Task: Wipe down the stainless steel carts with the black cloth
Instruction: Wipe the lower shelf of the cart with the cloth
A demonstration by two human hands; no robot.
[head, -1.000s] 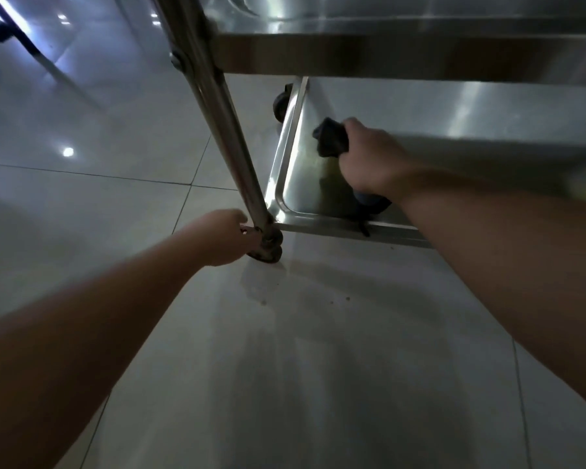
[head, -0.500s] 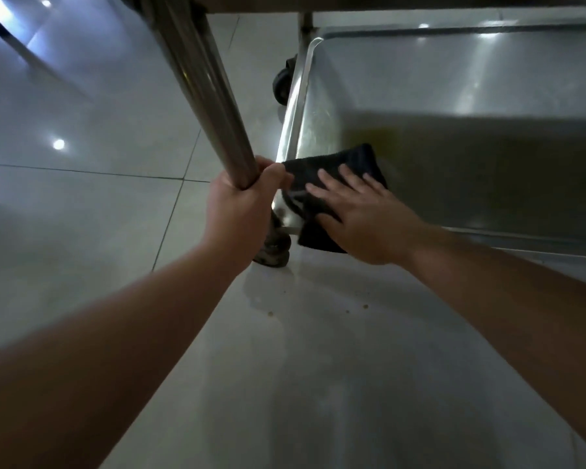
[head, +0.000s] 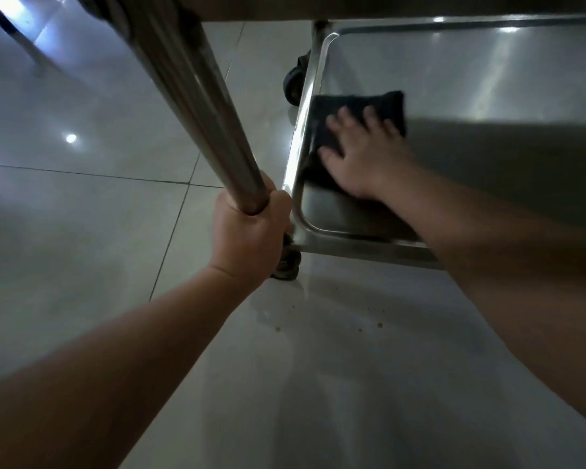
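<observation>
Cart bottom shelf [head: 487, 82]: our R hand [head: 362, 157] flat, fingers straight, pressing black cloth [head: 352, 110] near shelf's left rim. L hand [head: 251, 231] fist-gripping upright post [head: 197, 96] beside shelf corner.

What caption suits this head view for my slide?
Left hand grips the steel cart leg; right hand presses a black cloth flat on the lower stainless steel shelf.

- Left hand [head: 251, 228] fisted around the cart's upright post [head: 197, 106], thumb side up, forearm stretched forward from lower left.
- Right hand [head: 364, 157] flat, fingers spread (slightly blurred), palm pressing down on the black cloth [head: 349, 106]; right forearm extends in from the right.
</observation>
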